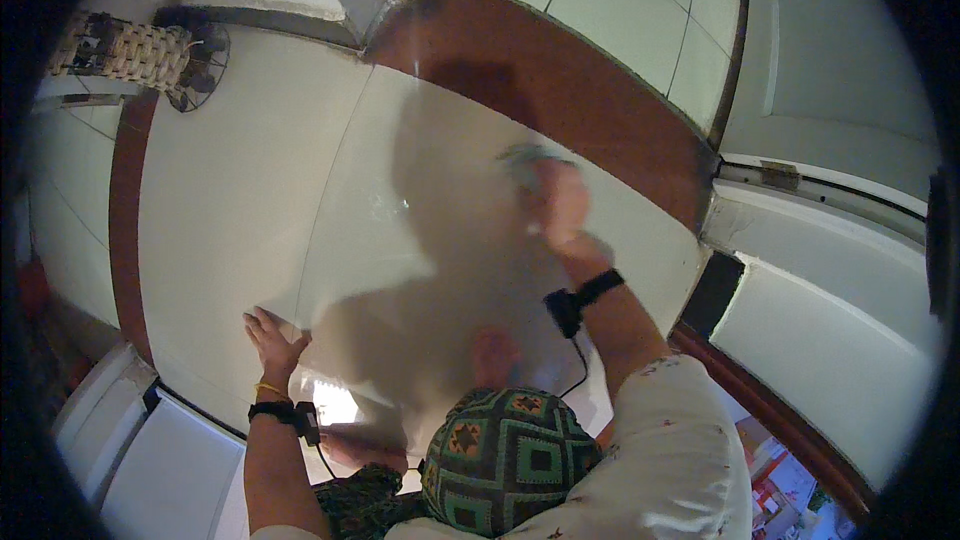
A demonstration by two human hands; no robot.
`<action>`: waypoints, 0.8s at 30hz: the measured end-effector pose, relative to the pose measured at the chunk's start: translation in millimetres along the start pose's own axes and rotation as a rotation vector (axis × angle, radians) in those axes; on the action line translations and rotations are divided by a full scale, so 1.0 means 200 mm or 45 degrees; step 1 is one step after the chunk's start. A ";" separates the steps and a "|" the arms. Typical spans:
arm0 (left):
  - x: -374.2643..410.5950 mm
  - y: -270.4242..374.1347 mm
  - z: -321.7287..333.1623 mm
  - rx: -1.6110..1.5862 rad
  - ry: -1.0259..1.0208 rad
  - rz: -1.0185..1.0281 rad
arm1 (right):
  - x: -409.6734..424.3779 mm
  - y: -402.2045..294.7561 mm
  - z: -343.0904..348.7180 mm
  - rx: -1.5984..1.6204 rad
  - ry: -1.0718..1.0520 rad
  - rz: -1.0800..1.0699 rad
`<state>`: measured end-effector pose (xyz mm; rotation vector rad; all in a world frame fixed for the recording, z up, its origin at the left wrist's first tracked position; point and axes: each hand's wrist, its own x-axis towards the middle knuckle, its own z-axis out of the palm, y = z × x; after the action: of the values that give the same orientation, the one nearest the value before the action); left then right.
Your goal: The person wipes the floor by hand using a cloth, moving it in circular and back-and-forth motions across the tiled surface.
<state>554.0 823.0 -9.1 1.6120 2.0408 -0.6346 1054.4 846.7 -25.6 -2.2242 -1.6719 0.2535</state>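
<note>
Blurred by motion, my right hand [564,199] is over the pale tile floor [247,187], close to the dark red border strip [630,127]. It holds a greyish-green cloth [529,157] against the floor; the blur hides its exact shape. My left hand [274,341] is spread at the lower left, palm down, apparently leaning on the tile with nothing in it. A small glistening wet patch [390,204] lies on the floor between the hands. My shadow covers much of the middle tile.
A woven stand with a wire base [202,67] stands at upper left. White walls flank the floor, and a door [832,60] stands at upper right. My bare foot [495,356] and patterned-cloth knee [510,457] are close below. Cables run from both wrist straps.
</note>
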 end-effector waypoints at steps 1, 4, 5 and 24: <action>0.00 0.01 0.01 -0.006 0.017 0.033 | -0.02 0.26 0.00 -0.092 0.221 0.050; -0.01 -0.09 0.00 0.011 0.064 0.026 | -0.05 0.73 -0.12 -0.168 0.403 0.753; 0.01 -0.04 0.02 -0.015 0.059 0.055 | -0.11 1.08 -0.17 -0.434 0.511 0.576; -0.03 0.05 -0.04 -0.065 -0.020 0.028 | 0.79 0.55 0.02 -0.473 0.196 0.794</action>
<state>563.6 824.8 0.7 1.5932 2.0088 -0.5808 1197.6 970.1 -60.1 -2.9130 -0.9637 -0.0928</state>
